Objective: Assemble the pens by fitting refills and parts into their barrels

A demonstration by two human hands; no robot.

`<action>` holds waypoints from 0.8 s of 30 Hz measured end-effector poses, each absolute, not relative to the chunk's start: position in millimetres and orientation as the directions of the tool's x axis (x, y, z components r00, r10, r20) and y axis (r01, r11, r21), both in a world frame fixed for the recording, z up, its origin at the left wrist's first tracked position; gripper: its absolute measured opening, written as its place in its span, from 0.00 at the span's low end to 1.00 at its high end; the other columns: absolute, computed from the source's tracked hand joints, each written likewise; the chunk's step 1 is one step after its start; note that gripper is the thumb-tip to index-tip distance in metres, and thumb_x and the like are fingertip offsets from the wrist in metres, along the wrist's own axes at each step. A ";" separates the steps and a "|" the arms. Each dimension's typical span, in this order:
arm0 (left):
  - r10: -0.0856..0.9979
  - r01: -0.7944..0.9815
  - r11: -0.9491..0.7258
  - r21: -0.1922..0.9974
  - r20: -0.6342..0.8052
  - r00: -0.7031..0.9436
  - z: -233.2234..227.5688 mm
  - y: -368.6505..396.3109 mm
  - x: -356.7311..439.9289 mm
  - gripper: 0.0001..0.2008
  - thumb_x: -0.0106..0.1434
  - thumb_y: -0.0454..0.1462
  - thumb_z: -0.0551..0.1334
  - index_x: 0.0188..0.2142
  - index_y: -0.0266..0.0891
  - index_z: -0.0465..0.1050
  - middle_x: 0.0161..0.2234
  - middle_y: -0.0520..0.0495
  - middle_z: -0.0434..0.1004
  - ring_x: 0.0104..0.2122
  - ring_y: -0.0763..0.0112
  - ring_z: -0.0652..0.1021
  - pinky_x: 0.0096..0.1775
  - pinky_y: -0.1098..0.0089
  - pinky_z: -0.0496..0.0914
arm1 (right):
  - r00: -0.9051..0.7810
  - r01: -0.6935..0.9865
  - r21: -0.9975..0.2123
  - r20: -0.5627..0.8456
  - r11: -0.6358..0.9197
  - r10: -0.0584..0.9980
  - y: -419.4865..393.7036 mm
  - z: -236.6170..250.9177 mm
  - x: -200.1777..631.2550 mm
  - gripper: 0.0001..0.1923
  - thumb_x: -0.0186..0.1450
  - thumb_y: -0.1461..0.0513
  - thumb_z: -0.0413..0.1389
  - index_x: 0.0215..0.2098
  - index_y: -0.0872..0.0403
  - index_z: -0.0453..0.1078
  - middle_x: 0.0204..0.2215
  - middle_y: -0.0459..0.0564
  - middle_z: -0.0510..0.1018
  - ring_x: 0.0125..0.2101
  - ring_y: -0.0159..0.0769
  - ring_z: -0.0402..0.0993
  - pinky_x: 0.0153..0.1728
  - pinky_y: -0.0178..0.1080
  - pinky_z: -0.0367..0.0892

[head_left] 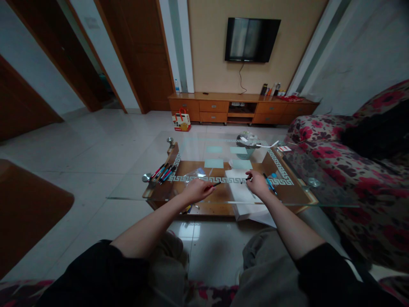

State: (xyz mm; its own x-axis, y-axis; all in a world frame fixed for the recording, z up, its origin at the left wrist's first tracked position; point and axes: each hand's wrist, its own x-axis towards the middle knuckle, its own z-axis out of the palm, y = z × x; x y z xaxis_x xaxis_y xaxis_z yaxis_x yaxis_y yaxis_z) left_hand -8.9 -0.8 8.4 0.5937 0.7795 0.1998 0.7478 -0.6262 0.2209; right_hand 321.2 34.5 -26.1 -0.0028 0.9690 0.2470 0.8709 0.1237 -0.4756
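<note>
My left hand is closed around a red and black pen whose tip points right over the glass coffee table. My right hand rests on a white sheet of paper and pinches a small dark piece, perhaps a pen cap. A blue pen lies just right of that hand. A bundle of several red, blue and black pens lies at the table's left end.
Pale green notes and a small basket sit farther back on the table. A floral sofa stands to the right. A wooden TV cabinet lines the far wall, with a gift bag on the tiled floor.
</note>
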 end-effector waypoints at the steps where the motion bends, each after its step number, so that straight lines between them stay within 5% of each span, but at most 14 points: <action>1: 0.779 0.745 -0.627 0.226 0.199 0.595 8.0 -0.7 -8.9 0.22 0.70 0.49 0.51 0.31 0.40 0.76 0.22 0.48 0.73 0.21 0.73 0.68 0.27 0.71 0.52 | -0.020 0.882 -0.455 0.220 0.120 0.975 35.0 -27.0 321.4 0.20 0.57 0.71 0.56 0.48 0.59 0.73 0.39 0.54 0.78 0.39 0.39 0.73 0.44 0.37 0.65; 9: 0.771 0.729 -0.637 0.250 0.206 0.603 5.9 0.4 -8.3 0.22 0.70 0.49 0.52 0.29 0.39 0.75 0.22 0.49 0.72 0.22 0.74 0.68 0.27 0.71 0.53 | -0.108 0.903 -0.406 0.096 0.138 0.990 32.3 -31.6 315.7 0.25 0.58 0.72 0.55 0.54 0.57 0.69 0.44 0.55 0.78 0.44 0.40 0.74 0.47 0.36 0.64; 24: 0.770 0.736 -0.637 0.227 0.205 0.604 6.9 0.3 -7.8 0.22 0.70 0.49 0.52 0.30 0.40 0.75 0.23 0.49 0.73 0.22 0.74 0.68 0.27 0.71 0.52 | -0.075 0.903 -0.404 0.186 0.146 0.980 31.5 -34.9 314.9 0.30 0.56 0.73 0.52 0.58 0.61 0.65 0.48 0.61 0.73 0.48 0.43 0.71 0.52 0.40 0.64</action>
